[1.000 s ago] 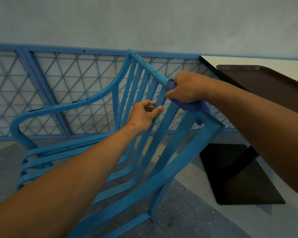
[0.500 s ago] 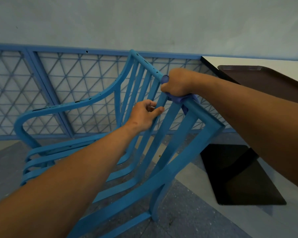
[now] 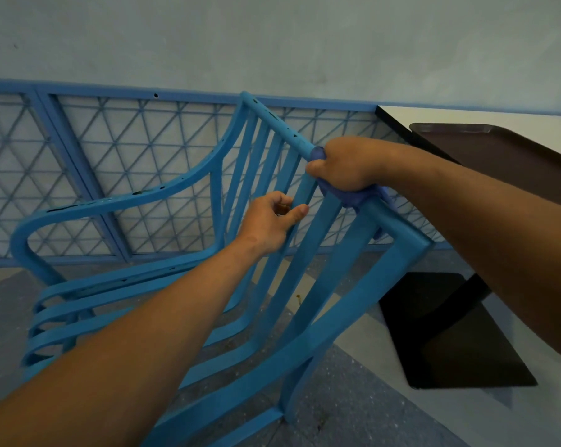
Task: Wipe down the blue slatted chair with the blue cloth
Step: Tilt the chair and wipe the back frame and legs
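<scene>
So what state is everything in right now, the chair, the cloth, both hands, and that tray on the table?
blue slatted chair: standing on the floor, paint chipped along armrest and top rail.
blue cloth: bunched round the top rail under the right hand.
right hand: grips the cloth on the rail.
left hand: holds a back slat.
brown tray: lying flat on the white table.

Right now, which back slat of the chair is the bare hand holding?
The left hand holds the third slat from the right; the others go untouched.

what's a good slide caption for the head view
Right hand wipes the chair's top rail with the cloth while the left hand grips a slat.
</scene>
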Available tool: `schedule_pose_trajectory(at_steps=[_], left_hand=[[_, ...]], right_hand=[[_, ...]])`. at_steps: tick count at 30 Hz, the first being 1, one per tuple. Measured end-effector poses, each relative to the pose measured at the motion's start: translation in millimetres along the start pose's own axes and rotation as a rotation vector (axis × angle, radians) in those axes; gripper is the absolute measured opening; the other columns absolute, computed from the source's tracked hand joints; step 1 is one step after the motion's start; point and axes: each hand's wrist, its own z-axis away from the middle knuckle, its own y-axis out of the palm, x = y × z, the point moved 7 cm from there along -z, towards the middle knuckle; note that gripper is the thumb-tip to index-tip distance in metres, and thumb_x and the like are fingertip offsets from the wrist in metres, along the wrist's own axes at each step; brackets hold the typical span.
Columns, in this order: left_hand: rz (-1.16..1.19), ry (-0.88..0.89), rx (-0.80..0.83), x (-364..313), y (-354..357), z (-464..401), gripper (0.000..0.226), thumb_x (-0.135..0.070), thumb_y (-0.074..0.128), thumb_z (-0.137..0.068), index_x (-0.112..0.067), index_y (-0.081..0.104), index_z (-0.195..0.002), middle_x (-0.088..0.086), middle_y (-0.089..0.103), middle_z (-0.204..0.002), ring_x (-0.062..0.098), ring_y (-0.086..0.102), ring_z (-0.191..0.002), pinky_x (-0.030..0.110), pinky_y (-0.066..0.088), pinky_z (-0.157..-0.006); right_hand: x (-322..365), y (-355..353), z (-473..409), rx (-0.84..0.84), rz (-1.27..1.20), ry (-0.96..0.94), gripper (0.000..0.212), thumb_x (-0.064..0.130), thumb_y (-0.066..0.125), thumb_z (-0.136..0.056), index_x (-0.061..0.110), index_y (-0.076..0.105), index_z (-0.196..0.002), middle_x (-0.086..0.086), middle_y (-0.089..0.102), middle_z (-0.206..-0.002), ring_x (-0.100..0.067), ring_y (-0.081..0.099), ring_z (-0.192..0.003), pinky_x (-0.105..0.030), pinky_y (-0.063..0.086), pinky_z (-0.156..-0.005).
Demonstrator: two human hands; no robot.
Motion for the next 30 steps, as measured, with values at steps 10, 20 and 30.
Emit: schedule_pose_trajectory(at_steps=[10,20,30], left_hand=[[-0.039,0.059,0.027,-0.6,-2.4,-3.3,0.026,-0.034,0.073,-0.092,-0.010,0.064,-0.090,-0.007,0.059,-0.077,0.006,0.055,-0.070,0.020,0.048,-0.066],[-0.005,0.025,-0.004,0.4,-0.5,1.5,0.022,-0.032,0.074,-0.091,-0.012,0.063,-0.089,-0.009,0.058,-0.076,0.004,0.055,-0.071,0.022,0.047,-0.073],[-0.043,0.024,-0.040,1.3,-0.8,1.0,0.031,-0.033,0.073,-0.092,-0.004,0.063,-0.090,-0.007,0.051,-0.071,0.004,0.047,-0.064,0.020,0.042,-0.064]], right_hand=[[13.4,-15.4,-58.9,-0.089,-0.118,0.003,0.042,0.027,0.035,-0.105,0.016,0.050,-0.067,-0.005,0.057,-0.069,-0.020,0.052,-0.067,-0.034,0.037,-0.072],[-10.3,6.8,23.1,0.069,-0.078,-0.056,0.038,0.034,0.029,-0.106,0.018,0.050,-0.079,-0.012,0.065,-0.081,-0.024,0.058,-0.077,-0.036,0.041,-0.074],[0.7,-5.4,-5.5,0.068,-0.065,-0.020,0.045,0.033,0.029,-0.107,0.013,0.064,-0.087,-0.005,0.060,-0.085,-0.022,0.055,-0.082,-0.036,0.038,-0.082]])
